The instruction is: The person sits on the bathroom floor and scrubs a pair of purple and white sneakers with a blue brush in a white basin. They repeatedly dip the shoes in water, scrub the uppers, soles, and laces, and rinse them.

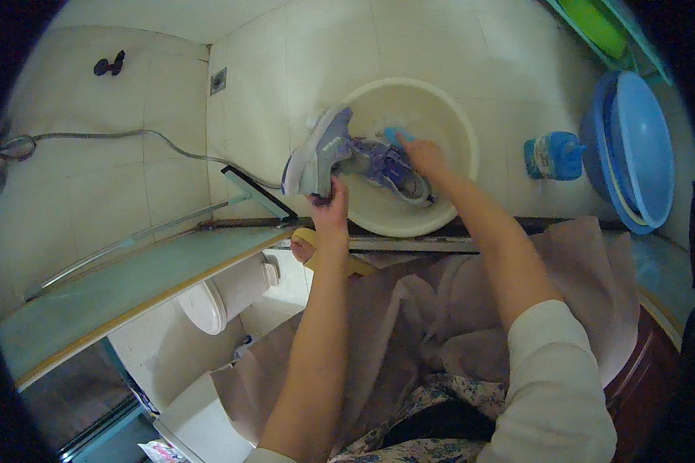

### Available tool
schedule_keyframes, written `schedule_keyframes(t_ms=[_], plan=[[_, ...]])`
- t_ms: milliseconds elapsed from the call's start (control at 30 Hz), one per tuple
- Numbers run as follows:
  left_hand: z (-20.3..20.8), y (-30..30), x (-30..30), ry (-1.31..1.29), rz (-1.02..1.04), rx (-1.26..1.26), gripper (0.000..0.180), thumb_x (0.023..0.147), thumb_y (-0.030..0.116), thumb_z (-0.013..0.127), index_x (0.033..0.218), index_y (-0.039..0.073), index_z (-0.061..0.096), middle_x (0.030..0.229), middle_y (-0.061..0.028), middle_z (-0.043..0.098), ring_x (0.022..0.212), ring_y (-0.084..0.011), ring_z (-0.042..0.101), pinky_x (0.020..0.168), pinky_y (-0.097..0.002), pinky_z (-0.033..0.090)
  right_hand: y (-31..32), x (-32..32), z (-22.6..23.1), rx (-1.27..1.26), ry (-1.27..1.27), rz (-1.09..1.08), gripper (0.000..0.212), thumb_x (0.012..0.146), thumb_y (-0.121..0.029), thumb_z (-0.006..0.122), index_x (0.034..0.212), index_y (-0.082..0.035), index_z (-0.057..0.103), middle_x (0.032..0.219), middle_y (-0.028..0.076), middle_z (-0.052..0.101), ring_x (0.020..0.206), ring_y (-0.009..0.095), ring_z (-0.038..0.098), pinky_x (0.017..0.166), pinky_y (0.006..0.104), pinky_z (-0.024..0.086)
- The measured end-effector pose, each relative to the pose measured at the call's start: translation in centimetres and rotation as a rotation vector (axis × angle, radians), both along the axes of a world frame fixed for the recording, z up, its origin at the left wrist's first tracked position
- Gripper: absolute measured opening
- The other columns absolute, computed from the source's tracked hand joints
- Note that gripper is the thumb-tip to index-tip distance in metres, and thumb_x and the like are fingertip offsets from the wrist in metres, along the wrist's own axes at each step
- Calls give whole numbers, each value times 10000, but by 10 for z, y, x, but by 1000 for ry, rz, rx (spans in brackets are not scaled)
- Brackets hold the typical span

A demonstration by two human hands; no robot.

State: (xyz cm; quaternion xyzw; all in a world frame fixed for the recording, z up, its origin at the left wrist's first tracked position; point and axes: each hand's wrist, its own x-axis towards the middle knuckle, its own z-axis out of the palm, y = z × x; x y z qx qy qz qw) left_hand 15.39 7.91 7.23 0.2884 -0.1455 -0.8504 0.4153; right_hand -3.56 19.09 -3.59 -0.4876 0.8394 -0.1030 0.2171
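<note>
My left hand (330, 208) is closed round the heel end of a grey and purple sneaker (316, 158), which it holds tilted over the left rim of a cream plastic basin (459, 139). A second purple sneaker (390, 168) lies inside the basin, its laces and opening facing up. Above that one, my right hand (425, 158) is closed on a small light-blue thing (396, 136), perhaps a brush; my fingers hide part of it. Whitish suds show on the basin floor beside the blue thing.
Right of the basin stand a blue bottle (554, 156) and stacked blue basins (645, 147). A squeegee (259, 193) and shower hose (154, 135) lie to the left. A glass panel's edge (170, 297) runs along the near left, with a toilet-like white fixture (208, 305) beyond it.
</note>
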Motion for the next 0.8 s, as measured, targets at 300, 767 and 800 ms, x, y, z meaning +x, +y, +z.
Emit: schedule_keyframes(t_ms=[300,767,800], plan=[[-31,-5,48,337,189,664,275,850,255,543,980,14,566,969,-88,610,896,-218,566,808,-346,449,-17,0,30,-252,-189,-224,516,763,-76,504,1257,-213,454,862,166,616,742,326,607,641,440,480],[-84,18,68,254,180,316,374,827,353,574,1030,41,536,1040,-68,580,932,-197,515,804,-329,426,-28,24,69,76,-55,298,237,774,-116,514,996,-126,595,983,146,594,922,304,585,764,445,472],[-95,19,75,-127,69,-69,361,838,342,564,1033,41,530,1053,-72,571,942,-194,508,801,-327,427,-32,31,76,80,-39,361,249,773,-113,514,1008,-130,595,991,151,592,940,300,580,780,446,467]])
